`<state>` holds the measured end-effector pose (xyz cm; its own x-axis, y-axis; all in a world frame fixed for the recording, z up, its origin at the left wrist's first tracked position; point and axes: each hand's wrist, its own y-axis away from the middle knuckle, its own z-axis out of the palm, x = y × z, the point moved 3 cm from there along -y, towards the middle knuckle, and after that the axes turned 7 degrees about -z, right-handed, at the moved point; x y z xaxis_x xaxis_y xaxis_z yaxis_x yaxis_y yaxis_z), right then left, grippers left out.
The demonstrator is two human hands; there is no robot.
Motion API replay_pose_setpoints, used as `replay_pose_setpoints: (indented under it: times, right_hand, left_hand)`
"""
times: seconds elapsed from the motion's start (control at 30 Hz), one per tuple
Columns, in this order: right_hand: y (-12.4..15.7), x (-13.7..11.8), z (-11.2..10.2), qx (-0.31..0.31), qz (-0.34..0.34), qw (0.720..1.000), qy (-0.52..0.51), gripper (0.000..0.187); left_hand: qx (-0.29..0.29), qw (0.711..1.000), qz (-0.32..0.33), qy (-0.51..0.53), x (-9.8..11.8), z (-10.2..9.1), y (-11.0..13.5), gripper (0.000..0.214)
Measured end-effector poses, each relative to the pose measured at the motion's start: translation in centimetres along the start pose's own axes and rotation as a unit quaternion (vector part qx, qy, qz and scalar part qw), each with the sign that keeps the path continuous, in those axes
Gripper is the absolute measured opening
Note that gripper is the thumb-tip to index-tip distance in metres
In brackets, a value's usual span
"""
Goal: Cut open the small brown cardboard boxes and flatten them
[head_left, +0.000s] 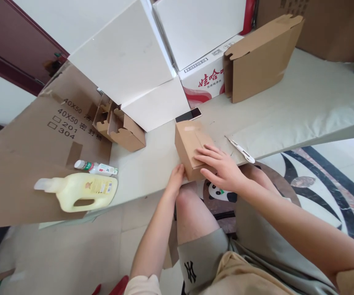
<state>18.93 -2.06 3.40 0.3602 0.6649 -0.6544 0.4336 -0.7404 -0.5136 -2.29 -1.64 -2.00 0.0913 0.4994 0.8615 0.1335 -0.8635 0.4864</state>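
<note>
A small brown cardboard box [188, 141] sits at the near edge of the table [302, 106], with a strip of tape on its top. My right hand [221, 166] lies flat across the box's near top, fingers stretched out and spread. My left hand [176, 179] touches the box's lower left side at the table edge, its fingers mostly hidden behind the box. A black phone [188, 114] lies just behind the box.
A white utility knife [241, 149] lies right of the box. A yellow jug [81, 191] and a small bottle [96, 167] lie on flat cardboard [26, 155] at left. Folded small boxes [118, 125], white cartons [128, 57] and an open brown box [258, 57] stand behind.
</note>
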Motion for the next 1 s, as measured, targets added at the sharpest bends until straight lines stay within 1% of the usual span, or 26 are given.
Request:
replay_pose_setpoints:
  times: [0.03, 0.07, 0.1, 0.13, 0.17, 0.2, 0.23, 0.27, 0.3, 0.33, 0.37, 0.4, 0.43, 0.47, 0.5, 0.57, 0.6, 0.67, 0.7, 0.73, 0.77, 0.87, 0.9, 0.93, 0.97, 1.0]
  right_hand:
    - [-0.3, -0.1, 0.0, -0.021, -0.013, 1.000, 0.015, 0.041]
    - [-0.6, -0.2, 0.0, -0.046, -0.031, 0.998, 0.025, 0.042]
    - [-0.7, -0.3, 0.2, -0.071, -0.054, 0.995, 0.033, 0.044]
    - [-0.7, -0.4, 0.4, -0.095, -0.082, 0.991, 0.041, 0.046]
    - [-0.7, -0.6, 0.5, -0.115, -0.112, 0.986, 0.048, 0.047]
    - [-0.6, -0.7, 0.6, -0.123, -0.138, 0.981, 0.055, 0.046]
    - [-0.6, -0.7, 0.3, -0.115, -0.148, 0.980, 0.063, 0.042]
    - [-0.6, -0.4, -0.2, -0.087, -0.131, 0.984, 0.080, 0.036]
    - [-0.6, 0.2, -0.9, -0.045, -0.085, 0.989, 0.111, 0.032]
    - [-0.5, 1.2, -1.9, -0.001, -0.014, 0.988, 0.153, 0.032]
    - [-0.3, 2.4, -2.9, 0.036, 0.075, 0.975, 0.206, 0.033]
    - [0.0, 3.8, -3.9, 0.041, 0.162, 0.952, 0.259, 0.034]
    - [0.4, 5.3, -4.6, 0.011, 0.232, 0.925, 0.300, 0.037]
    - [0.9, 6.7, -5.1, -0.046, 0.287, 0.901, 0.322, 0.041]
    - [1.3, 8.1, -5.3, -0.113, 0.328, 0.880, 0.326, 0.041]
    - [2.0, 10.1, -5.6, -0.214, 0.362, 0.850, 0.318, 0.038]
    - [2.2, 10.7, -5.7, -0.246, 0.364, 0.841, 0.314, 0.036]
    - [2.0, 11.1, -5.9, -0.275, 0.354, 0.835, 0.318, 0.034]
    - [1.6, 11.0, -6.0, -0.274, 0.347, 0.838, 0.319, 0.034]
    - [1.1, 10.7, -6.1, -0.262, 0.338, 0.847, 0.315, 0.036]
    - [0.5, 10.1, -6.2, -0.237, 0.324, 0.863, 0.306, 0.038]
    - [-1.8, 7.1, -6.6, -0.109, 0.258, 0.926, 0.252, 0.046]
    - [-2.5, 5.9, -6.7, -0.072, 0.234, 0.942, 0.230, 0.047]
    - [-3.2, 4.7, -6.7, -0.051, 0.209, 0.954, 0.209, 0.046]
    - [-3.8, 3.5, -6.5, -0.046, 0.183, 0.963, 0.193, 0.044]
    - [-4.4, 2.4, -6.3, -0.053, 0.159, 0.968, 0.187, 0.042]
  left_hand:
    - [0.064, 0.997, 0.045, -0.026, 0.1, -0.1, 0.0, 0.054]
    - [0.123, 0.985, 0.111, -0.054, 0.9, -0.2, 0.2, 0.050]
    - [0.170, 0.964, 0.188, -0.084, 2.0, -0.4, 0.5, 0.049]
    - [0.192, 0.937, 0.268, -0.118, 3.5, -0.4, 0.9, 0.049]
    - [0.168, 0.910, 0.334, -0.177, 5.0, -0.2, 1.1, 0.046]
    - [0.130, 0.883, 0.377, -0.248, 6.4, 0.2, 1.2, 0.040]
    - [0.099, 0.859, 0.397, -0.307, 7.6, 0.4, 1.1, 0.034]
    - [0.075, 0.845, 0.399, -0.349, 8.4, 0.6, 0.8, 0.031]
    - [0.061, 0.837, 0.394, -0.374, 9.0, 0.8, 0.6, 0.030]
    - [0.053, 0.832, 0.389, -0.392, 9.3, 0.9, 0.4, 0.030]
    - [0.051, 0.830, 0.384, -0.400, 9.3, 0.9, 0.2, 0.031]
    - [0.053, 0.830, 0.383, -0.402, 9.1, 0.9, 0.2, 0.033]
    - [0.057, 0.830, 0.384, -0.400, 8.8, 0.9, 0.2, 0.034]
    - [0.062, 0.831, 0.386, -0.396, 8.4, 0.9, 0.4, 0.035]
    - [0.067, 0.832, 0.388, -0.392, 7.9, 0.9, 0.5, 0.035]
    - [0.071, 0.832, 0.390, -0.387, 7.3, 1.0, 0.9, 0.035]
    - [0.070, 0.833, 0.390, -0.386, 7.1, 1.1, 1.1, 0.035]
    - [0.068, 0.835, 0.389, -0.383, 6.9, 1.4, 1.4, 0.035]
    - [0.067, 0.837, 0.388, -0.379, 6.9, 1.6, 1.4, 0.035]
    - [0.068, 0.839, 0.388, -0.375, 7.0, 1.8, 1.5, 0.036]
    - [0.068, 0.841, 0.388, -0.371, 7.0, 2.1, 1.5, 0.036]
    - [0.068, 0.842, 0.387, -0.370, 7.2, 2.9, 1.6, 0.036]
    - [0.068, 0.841, 0.387, -0.371, 7.2, 3.2, 1.6, 0.035]
    - [0.069, 0.840, 0.389, -0.371, 7.2, 3.5, 1.6, 0.035]
    - [0.070, 0.839, 0.393, -0.370, 7.2, 3.9, 1.6, 0.035]
    - [0.073, 0.837, 0.398, -0.368, 7.2, 4.2, 1.6, 0.034]
